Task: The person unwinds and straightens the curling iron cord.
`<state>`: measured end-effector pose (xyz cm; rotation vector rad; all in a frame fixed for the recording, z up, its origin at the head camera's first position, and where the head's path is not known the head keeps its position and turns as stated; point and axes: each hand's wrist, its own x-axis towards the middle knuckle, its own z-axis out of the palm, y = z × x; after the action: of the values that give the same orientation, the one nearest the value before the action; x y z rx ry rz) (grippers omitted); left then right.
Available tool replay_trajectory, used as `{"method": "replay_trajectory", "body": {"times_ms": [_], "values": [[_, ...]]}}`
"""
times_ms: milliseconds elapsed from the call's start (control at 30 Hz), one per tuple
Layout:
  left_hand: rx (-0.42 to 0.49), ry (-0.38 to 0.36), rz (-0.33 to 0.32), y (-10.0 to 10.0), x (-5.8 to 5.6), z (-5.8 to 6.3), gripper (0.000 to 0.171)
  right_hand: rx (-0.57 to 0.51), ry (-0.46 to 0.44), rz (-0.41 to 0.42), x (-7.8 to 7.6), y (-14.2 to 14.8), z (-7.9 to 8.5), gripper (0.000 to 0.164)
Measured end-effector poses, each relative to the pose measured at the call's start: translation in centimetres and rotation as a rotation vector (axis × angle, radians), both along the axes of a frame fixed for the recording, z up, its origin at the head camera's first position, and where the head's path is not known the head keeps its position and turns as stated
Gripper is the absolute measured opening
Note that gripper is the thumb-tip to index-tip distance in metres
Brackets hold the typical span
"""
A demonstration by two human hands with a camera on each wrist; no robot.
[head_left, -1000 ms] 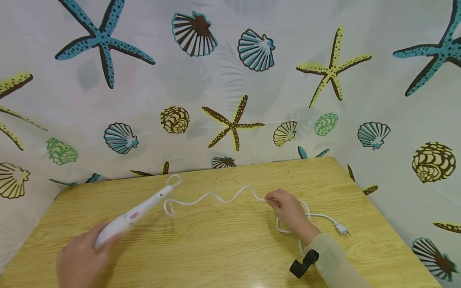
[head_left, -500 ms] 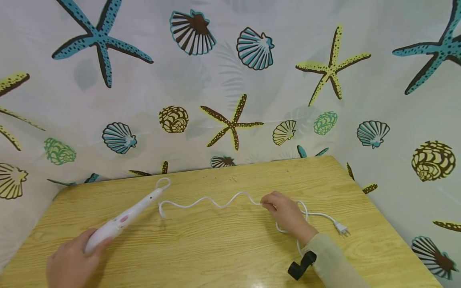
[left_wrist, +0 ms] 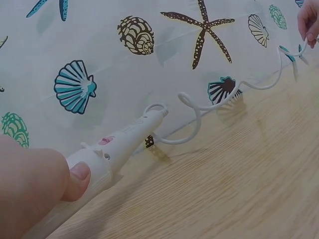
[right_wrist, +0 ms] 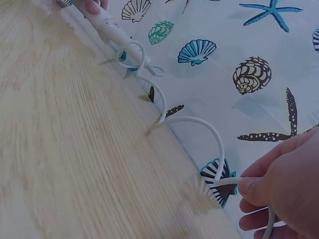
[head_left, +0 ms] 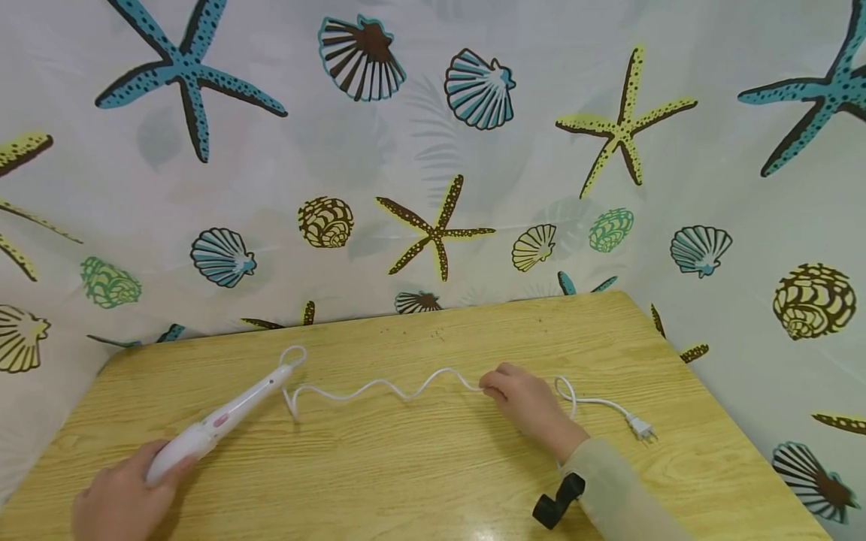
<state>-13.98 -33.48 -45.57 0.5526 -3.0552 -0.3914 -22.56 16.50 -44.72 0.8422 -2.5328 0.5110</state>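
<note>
My left hand [head_left: 125, 492] grips a white corded wand [head_left: 233, 409] that looks like a hair styling tool, tilted up to the right above the table. A pink button [left_wrist: 106, 140] shows on its handle in the left wrist view. Its lower end is hidden by my hand in the head view. From the wand's upper tip a wavy white power cord [head_left: 368, 386] runs across to my right hand [head_left: 524, 406]. Thumb and fingers pinch it there, as the right wrist view also shows. Past that hand the cord loops on the table and ends in a two-prong plug [head_left: 640, 427].
The wooden table [head_left: 379, 481] fills the lower part of the head view. A white curtain [head_left: 284, 165] printed with shells and starfish hangs along its back and right edges. A black strap-like piece [head_left: 559, 501] sticks out from my right sleeve [head_left: 619, 488].
Both hands have moved left and slightly down in the head view, the left one carrying the wand. The right hand keeps its pinch on the cord, and the plug stays in place.
</note>
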Motion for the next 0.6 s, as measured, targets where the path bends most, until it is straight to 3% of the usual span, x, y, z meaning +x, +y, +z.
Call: {"method": "replay_trajectory", "body": {"times_ms": [167, 600], "values": [[-0.005, -0.034, 0.025, -0.3, -0.1, -0.3, 0.087, 0.037, -0.004, 0.034, 0.3, -0.7, 0.0, 0.012], [0.009, 0.011, 0.020, 0.1, -0.3, -0.7, 0.084, 0.150, 0.017, 0.032, 0.9, -1.9, -0.4, 0.017]]}}
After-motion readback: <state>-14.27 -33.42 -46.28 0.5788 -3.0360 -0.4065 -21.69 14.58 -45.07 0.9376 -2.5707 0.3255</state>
